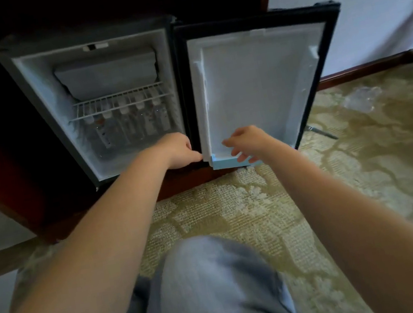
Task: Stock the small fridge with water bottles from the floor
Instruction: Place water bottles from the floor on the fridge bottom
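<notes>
The small fridge (39,108) stands open inside a dark wooden cabinet. Several water bottles (129,125) stand in a row on its floor, under a white wire shelf (118,101). The fridge door (258,83) is swung open to the right, with a light-blue door shelf (224,163) at its bottom. My left hand (178,150) has curled fingers, their tips against the door's lower left corner, with nothing visibly held. My right hand (248,142) hovers over the blue shelf with loosely spread fingers touching its rim. I see no bottle in either hand.
Crumpled clear plastic wrap (362,98) lies on the patterned carpet (237,211) at the right, near a wooden baseboard (376,64). My knee in blue jeans (213,293) fills the lower middle. A freezer box (106,74) sits at the fridge's top.
</notes>
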Tool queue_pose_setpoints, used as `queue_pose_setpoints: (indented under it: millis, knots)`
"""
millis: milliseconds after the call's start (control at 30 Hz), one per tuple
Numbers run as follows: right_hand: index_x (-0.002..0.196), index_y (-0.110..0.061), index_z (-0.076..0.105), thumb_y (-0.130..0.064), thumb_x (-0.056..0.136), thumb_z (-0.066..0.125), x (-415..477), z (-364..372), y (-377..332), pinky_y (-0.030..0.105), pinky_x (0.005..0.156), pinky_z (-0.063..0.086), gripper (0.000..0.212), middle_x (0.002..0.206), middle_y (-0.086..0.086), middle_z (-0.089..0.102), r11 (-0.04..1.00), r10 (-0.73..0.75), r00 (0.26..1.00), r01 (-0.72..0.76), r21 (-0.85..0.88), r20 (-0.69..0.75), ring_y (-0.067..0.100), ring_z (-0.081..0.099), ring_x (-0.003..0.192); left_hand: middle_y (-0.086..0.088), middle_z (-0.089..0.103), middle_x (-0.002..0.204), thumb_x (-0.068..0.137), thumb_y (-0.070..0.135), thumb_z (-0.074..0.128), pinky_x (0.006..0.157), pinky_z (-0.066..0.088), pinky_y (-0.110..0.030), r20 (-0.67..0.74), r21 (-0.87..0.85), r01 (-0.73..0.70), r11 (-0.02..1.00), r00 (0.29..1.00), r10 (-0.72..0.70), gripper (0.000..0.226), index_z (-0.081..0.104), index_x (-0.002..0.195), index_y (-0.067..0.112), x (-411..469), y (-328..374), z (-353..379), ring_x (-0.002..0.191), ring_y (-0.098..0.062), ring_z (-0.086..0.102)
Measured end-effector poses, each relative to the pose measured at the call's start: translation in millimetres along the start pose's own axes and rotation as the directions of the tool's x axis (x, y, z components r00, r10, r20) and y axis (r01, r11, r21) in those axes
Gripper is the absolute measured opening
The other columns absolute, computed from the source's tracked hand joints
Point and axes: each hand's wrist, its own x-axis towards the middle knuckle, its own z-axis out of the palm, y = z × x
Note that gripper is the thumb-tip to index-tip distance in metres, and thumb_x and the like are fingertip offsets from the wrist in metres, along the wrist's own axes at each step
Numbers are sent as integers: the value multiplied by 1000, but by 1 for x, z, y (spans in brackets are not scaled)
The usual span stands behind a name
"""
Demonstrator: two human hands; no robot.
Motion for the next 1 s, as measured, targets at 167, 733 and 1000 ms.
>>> queue_pose_setpoints:
  millis: [167, 733, 1000]
  knots:
    - [120, -10, 55, -35, 93, 56, -55, -35, 42, 26, 62, 44, 37, 90, 5, 64, 984, 88, 991, -71, 163, -99, 21, 60, 72, -5, 58, 101, 88, 40, 59, 77, 44, -32, 7, -15, -72, 997, 997, 72, 38, 63, 109, 9, -29, 63, 21, 92, -20, 56]
    - [102, -14, 58, -32, 91, 56, -236, -43, 293, 22, 50, 38, 21, 89, 6, 66, 751, 582, 773, -391, 531, -253, 19, 60, 69, -11, 63, 106, 86, 33, 63, 85, 47, -36, 356, -107, -322, 941, 871, 339, 32, 64, 103, 6, -104, 231, 248, 99, -27, 58]
    - [108, -9, 65, -31, 88, 57, -314, -4, 390, 33, 83, 48, 31, 107, 10, 69, 603, 781, 548, -541, 586, -298, 28, 63, 101, -13, 66, 108, 85, 27, 66, 91, 47, -33, 506, -101, -456, 885, 742, 440, 31, 64, 106, 4, -149, 269, 337, 102, -27, 60]
